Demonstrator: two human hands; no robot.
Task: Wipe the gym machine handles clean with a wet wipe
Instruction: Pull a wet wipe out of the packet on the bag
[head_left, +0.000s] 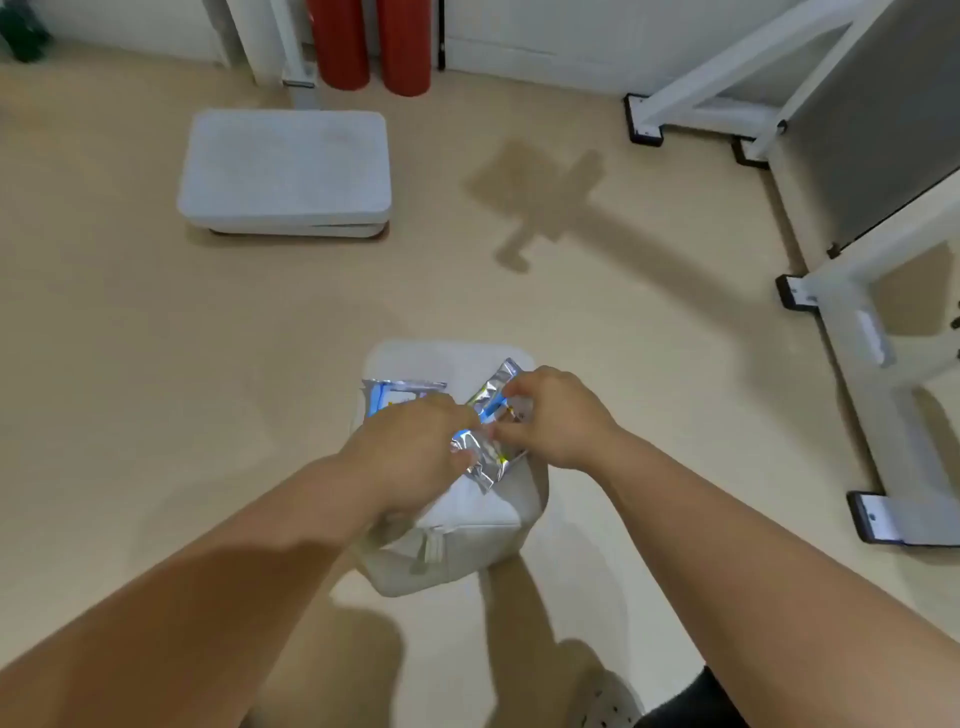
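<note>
A spare packet (396, 399) is left flat on the padded seat (447, 356), within reach. The left hand (410, 449) is curled on the lower end of a foil wet wipe sachet (485, 457); the upper end is pinched by the right hand (556, 415), judged an opposed grip for tearing. The machine frame (857, 322) stands well apart; no handles are seen.
</note>
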